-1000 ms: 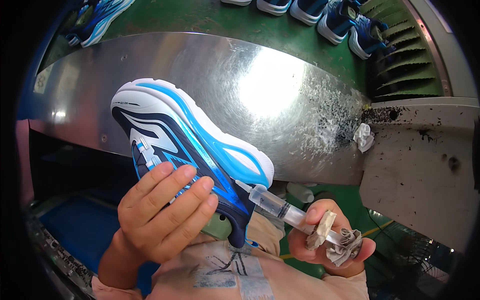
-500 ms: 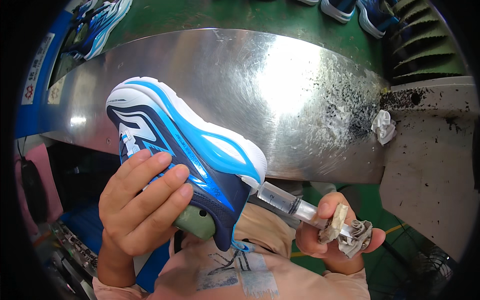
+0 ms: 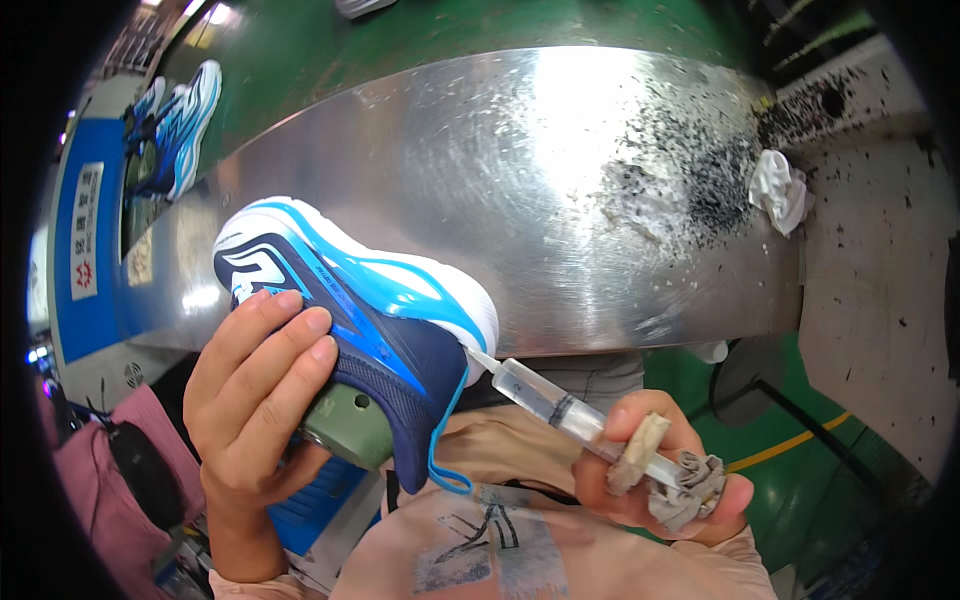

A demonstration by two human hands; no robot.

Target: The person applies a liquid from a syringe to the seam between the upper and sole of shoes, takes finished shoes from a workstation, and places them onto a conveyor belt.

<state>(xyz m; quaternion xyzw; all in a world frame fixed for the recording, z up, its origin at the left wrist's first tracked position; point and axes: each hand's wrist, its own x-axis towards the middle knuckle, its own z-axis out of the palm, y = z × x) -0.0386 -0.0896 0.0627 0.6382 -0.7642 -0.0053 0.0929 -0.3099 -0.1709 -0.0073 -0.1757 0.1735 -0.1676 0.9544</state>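
in left hand (image 3: 238, 415), striped navy shoe (image 3: 405, 350)

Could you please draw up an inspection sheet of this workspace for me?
Surface: shiny metal table, with dark specks scattered toward its right end.
Job's things: a blue and white shoe with a green form in its opening; a clear syringe, padding around its plunger end, its tip at the heel, near where upper and sole meet.
Clutter: crumpled white wad by the table's right end.
Hands: left hand holds the shoe; right hand holds the syringe.
Cables: none made out for certain; the picture's edges are dim.
Surroundings: more blue shoes at upper left, a green surface beyond the table, a stained pale panel at right.
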